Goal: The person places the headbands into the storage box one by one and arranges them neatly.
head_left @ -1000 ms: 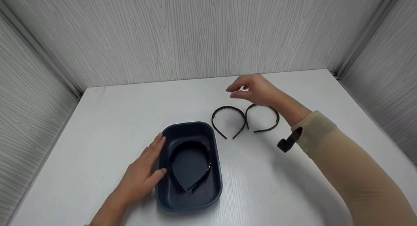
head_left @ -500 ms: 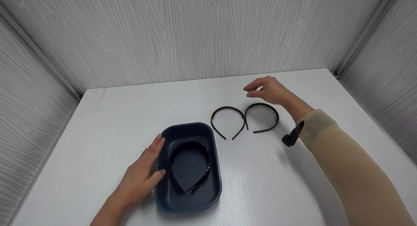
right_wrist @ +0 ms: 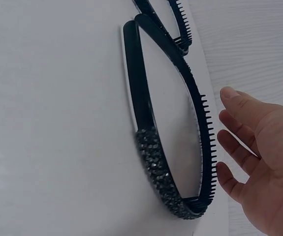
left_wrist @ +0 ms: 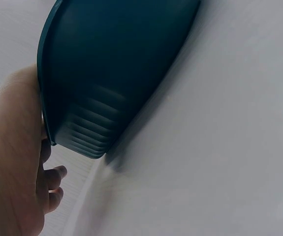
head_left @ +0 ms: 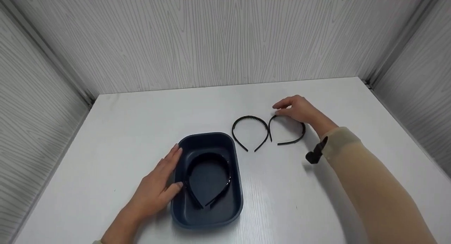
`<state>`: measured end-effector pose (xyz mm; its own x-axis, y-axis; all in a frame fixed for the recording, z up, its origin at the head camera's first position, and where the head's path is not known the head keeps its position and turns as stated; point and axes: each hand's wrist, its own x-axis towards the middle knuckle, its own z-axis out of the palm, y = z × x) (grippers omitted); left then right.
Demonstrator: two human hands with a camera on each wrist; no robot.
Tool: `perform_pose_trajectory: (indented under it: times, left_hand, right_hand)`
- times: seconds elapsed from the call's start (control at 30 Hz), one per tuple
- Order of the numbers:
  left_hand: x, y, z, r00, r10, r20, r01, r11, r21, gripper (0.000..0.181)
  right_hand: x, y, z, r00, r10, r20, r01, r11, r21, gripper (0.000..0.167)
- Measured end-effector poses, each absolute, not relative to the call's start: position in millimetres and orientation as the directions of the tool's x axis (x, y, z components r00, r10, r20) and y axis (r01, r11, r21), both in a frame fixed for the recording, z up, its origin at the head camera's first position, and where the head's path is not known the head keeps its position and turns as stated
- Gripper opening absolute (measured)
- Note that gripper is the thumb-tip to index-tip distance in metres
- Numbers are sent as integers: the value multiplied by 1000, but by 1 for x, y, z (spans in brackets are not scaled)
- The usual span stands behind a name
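A dark blue oblong tub [head_left: 208, 224] stands on the white table, holding a black headband [head_left: 230, 173]. My left hand [head_left: 151, 191] rests along the tub's left rim, its fingers and thumb fairly straight. Right of the tub lie two more black toothed headbands, the left headband [head_left: 248, 116] and the right headband [head_left: 291, 142], side by side and close together. At the top of the right headband is my right hand [head_left: 297, 108], partly covering it. In the right wrist view, that headband [right_wrist: 153, 162] shows a sparkly band, and my loosely bent fingertips are beside its teeth.
White wood-grain panels stand behind the table [head_left: 148, 113] and on both sides. A black strap device [head_left: 315, 152] sticks out from the right sleeve.
My right hand has moved right and then down to the top of the right headband. My left hand has stayed on the tub's rim.
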<state>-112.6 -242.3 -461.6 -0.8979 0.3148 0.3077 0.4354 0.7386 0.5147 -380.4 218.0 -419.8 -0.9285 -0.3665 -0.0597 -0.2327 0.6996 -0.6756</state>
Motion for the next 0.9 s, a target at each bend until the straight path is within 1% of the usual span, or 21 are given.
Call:
perform_pose_trajectory:
  times: [0.2,0.37,0.53,0.9]
  left_hand:
    - [-113,-242,-461,-892,320,320,448,730,517,88]
    - [-112,-242,-458,-899,313,308,434,740,514,88]
    - [-111,-241,-456,-905,308,295,422,749,511,88]
    - [-110,-239,-456,-903,310,297,425,750,507,87]
  right_hand:
    - [-381,224,-429,-930,-351,-107,-179,691,-700,31]
    - [-380,228,-430,-928,-345,-138,-143,674,-725,33]
    - [-381,231,-433,-926,-338,-168,-112,670,-734,32]
    - [-380,235,-434,-927,-330,-181,-98,676,-731,30]
